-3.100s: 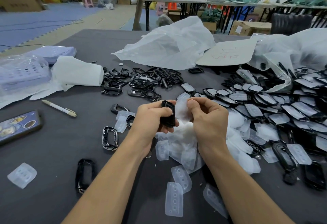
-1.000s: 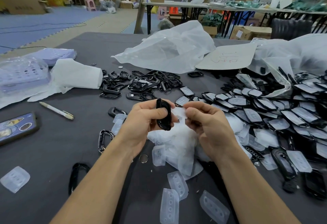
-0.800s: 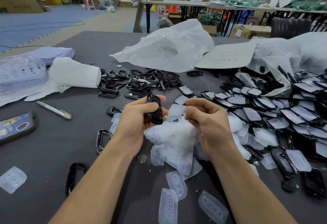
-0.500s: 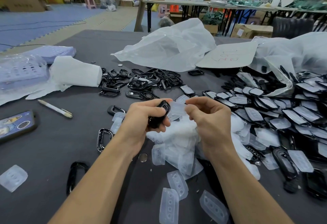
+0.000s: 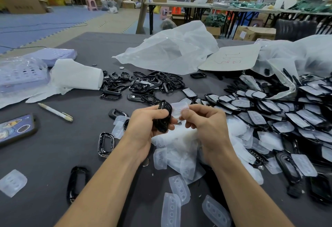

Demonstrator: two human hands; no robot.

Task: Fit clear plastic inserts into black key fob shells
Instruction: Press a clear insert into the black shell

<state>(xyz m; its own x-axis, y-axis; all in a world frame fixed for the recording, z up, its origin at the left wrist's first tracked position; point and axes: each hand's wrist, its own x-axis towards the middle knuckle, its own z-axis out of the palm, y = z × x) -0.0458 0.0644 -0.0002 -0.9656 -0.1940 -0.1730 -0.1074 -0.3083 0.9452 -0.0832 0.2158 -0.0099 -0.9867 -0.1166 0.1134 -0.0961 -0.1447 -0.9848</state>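
Centre of frame: a black key fob shell [image 5: 163, 117], held on edge just above the dark grey table [image 5: 53, 155]. The left hand [image 5: 147, 126] grips it, fingers curled round its lower body and the thumb lying along its upper side. Touching the shell's right edge is a clear plastic insert [image 5: 178, 109], pinched between the thumb and forefinger of the right hand [image 5: 206, 124]; the remaining right fingers are curled under. Whether the insert has entered the shell cannot be told.

Directly below the hands: a heap of loose clear inserts [image 5: 179, 146], with strays running to the bottom edge of the frame. A coin [image 5: 145, 162] lies just beside the left wrist.

Right half of frame: a wide spread of black shells carrying inserts [image 5: 269, 117], overlapping one another and reaching the right edge.

Above the hands: a pile of black frames [image 5: 143, 85], tangled together. Behind it lie a crumpled white plastic bag [image 5: 170, 52] and a cardboard sheet [image 5: 231, 58] with red marks.

Left of the hands: a chrome-edged frame [image 5: 106, 144] and, nearer the bottom, a single black shell [image 5: 77, 182], both flat on the table. A lone insert [image 5: 12, 182] lies at the lower left edge. Further up the left side are a phone [image 5: 16, 129], a white pen [image 5: 55, 112], a folded white wrapping [image 5: 77, 75], and lavender trays in clear film [image 5: 19, 74].
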